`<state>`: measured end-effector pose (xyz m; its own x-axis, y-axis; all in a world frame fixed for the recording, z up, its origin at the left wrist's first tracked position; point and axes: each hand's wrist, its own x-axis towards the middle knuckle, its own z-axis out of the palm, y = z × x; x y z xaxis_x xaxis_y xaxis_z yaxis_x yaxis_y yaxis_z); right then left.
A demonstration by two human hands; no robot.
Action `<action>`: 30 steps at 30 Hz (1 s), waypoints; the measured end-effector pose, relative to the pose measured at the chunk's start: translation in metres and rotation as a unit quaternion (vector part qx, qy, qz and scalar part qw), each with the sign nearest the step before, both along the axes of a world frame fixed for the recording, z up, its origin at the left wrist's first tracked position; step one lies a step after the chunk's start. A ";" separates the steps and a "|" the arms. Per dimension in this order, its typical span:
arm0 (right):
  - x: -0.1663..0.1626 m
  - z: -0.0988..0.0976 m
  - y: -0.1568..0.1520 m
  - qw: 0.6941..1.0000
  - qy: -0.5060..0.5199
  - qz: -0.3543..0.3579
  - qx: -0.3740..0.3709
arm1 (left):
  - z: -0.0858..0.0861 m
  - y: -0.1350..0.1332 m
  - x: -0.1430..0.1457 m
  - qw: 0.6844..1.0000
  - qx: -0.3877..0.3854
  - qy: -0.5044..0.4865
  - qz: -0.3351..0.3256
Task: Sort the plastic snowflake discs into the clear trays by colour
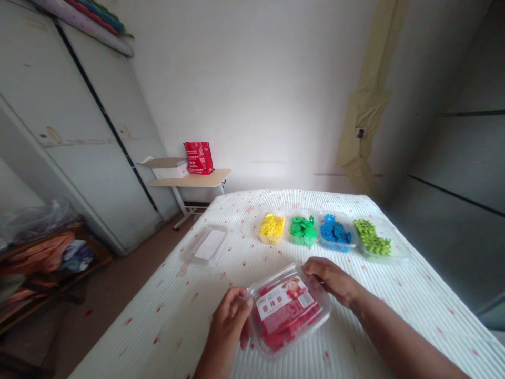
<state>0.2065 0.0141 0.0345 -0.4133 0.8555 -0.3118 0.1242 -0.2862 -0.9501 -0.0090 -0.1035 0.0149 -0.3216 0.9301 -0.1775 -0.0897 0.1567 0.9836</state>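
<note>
Fingers on my left hand [229, 315] are gripping the left edge of a clear plastic box [291, 310], the thumb pressing at the rim and some fingertips curling under it. Fingers on my right hand [334, 280] are clasping its far right corner, so both hands are holding the box between them. Between my fingers, a red-and-white label [284, 304] is facing upward, and red pieces [276, 339] are showing through the plastic around it. The box is sitting aslant over the near part of the bench [158, 321]; I cannot tell whether its underside is touching the white ribbed cloth [221, 266].

Beyond my right fingers, four clear trays [338, 248] are standing in a row: blue pieces [334, 231] are lying almost straight ahead of them, green pieces [303, 229] a little left, yellow pieces [272, 227] farther left, and lime-green pieces [371, 238] off to the right. Ahead and left of my left fingers, a clear lid or shallow container [207, 245] is lying flat, a white rectangle showing on it. Well past that, a red bag [200, 159] and a white box [169, 171] are resting on a side table [207, 179].
</note>
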 end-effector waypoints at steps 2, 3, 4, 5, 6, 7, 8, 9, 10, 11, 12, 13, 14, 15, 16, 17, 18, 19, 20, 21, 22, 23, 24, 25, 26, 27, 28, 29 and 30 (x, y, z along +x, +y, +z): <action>0.000 -0.002 0.001 1.000 0.012 0.002 -0.011 | -0.001 0.000 0.001 0.999 -0.016 -0.051 -0.006; 0.000 -0.003 0.002 1.000 0.017 0.002 -0.016 | -0.001 0.000 0.001 0.997 -0.018 -0.074 -0.009; -0.001 -0.003 0.002 1.000 0.021 0.003 -0.020 | 0.000 -0.001 0.001 0.995 -0.019 -0.093 -0.012; -0.001 -0.004 0.002 0.999 0.025 0.003 -0.022 | 0.002 -0.001 0.001 0.994 -0.020 -0.110 -0.014; -0.001 -0.004 0.002 0.999 0.030 0.005 -0.023 | 0.003 -0.002 0.002 0.992 -0.023 -0.124 -0.015; -0.001 -0.004 0.002 0.999 0.036 0.008 -0.024 | 0.004 -0.002 0.002 0.990 -0.026 -0.136 -0.014; -0.001 -0.005 0.002 0.999 0.043 0.010 -0.024 | 0.005 -0.002 0.003 0.989 -0.027 -0.143 -0.012; -0.001 -0.005 0.003 0.998 0.049 0.013 -0.024 | 0.005 -0.002 0.003 0.989 -0.024 -0.147 -0.008; -0.001 -0.006 0.003 0.998 0.053 0.015 -0.024 | 0.004 -0.002 0.004 0.989 -0.020 -0.149 -0.004; -0.001 -0.006 0.003 0.998 0.055 0.015 -0.023 | 0.003 -0.001 0.004 0.989 -0.016 -0.149 0.001; -0.001 -0.007 0.004 0.998 0.054 0.014 -0.022 | 0.002 0.000 0.005 0.989 -0.012 -0.148 0.006; -0.001 -0.009 0.004 0.998 0.052 0.011 -0.021 | 0.000 0.000 0.005 0.989 -0.008 -0.146 0.011; -0.001 -0.010 0.004 0.999 0.049 0.009 -0.019 | -0.001 0.001 0.006 0.989 -0.005 -0.144 0.016; -0.002 -0.011 0.005 0.999 0.050 0.008 -0.017 | -0.001 0.002 0.006 0.989 -0.003 -0.143 0.020; -0.002 -0.012 0.005 0.998 0.052 0.008 -0.017 | -0.002 0.002 0.007 0.990 -0.002 -0.142 0.023; -0.002 -0.012 0.005 0.998 0.054 0.011 -0.015 | -0.001 0.002 0.008 0.990 -0.002 -0.140 0.026; -0.001 -0.012 0.004 0.998 0.054 0.015 -0.011 | 0.000 0.001 0.009 0.990 -0.001 -0.136 0.027; -0.001 -0.011 0.004 0.999 0.050 0.020 -0.003 | 0.001 0.000 0.010 0.991 0.000 -0.128 0.029; 0.000 -0.009 0.003 0.999 0.043 0.025 0.008 | 0.003 -0.001 0.011 0.992 0.001 -0.119 0.032; 0.002 -0.007 0.002 0.999 0.033 0.031 0.016 | 0.004 -0.003 0.012 0.994 0.002 -0.108 0.035; 0.005 -0.004 0.000 0.999 0.023 0.035 0.020 | 0.005 -0.005 0.012 0.995 0.003 -0.096 0.038; 0.008 -0.001 -0.001 0.999 0.015 0.040 0.019 | 0.005 -0.008 0.013 0.996 0.001 -0.083 0.040; 0.012 0.001 -0.003 0.999 0.007 0.047 0.016 | 0.004 -0.011 0.013 0.997 -0.002 -0.069 0.040; 0.016 0.004 -0.005 0.998 0.000 0.055 0.010 | 0.002 -0.013 0.014 0.998 -0.005 -0.057 0.037; 0.021 0.006 -0.007 0.998 -0.008 0.066 0.005 | -0.001 -0.017 0.014 0.998 -0.008 -0.049 0.030; 0.026 0.007 -0.010 0.997 -0.015 0.078 0.001 | -0.004 -0.020 0.014 0.999 -0.009 -0.046 0.025; 0.030 0.008 -0.012 0.996 -0.020 0.090 -0.002 | -0.008 -0.023 0.014 0.999 -0.010 -0.049 0.021; 0.034 0.008 -0.015 0.995 -0.022 0.099 -0.007 | -0.011 -0.025 0.015 0.998 -0.011 -0.058 0.018; 0.037 0.008 -0.017 0.994 -0.020 0.103 -0.013 | -0.014 -0.028 0.015 0.997 -0.014 -0.069 0.017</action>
<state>0.2432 -0.0030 0.0427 -0.5662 0.7450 -0.3527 0.2199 -0.2758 -0.9357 0.0062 -0.1311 0.0004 -0.3232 0.9134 -0.2475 -0.2294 0.1781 0.9569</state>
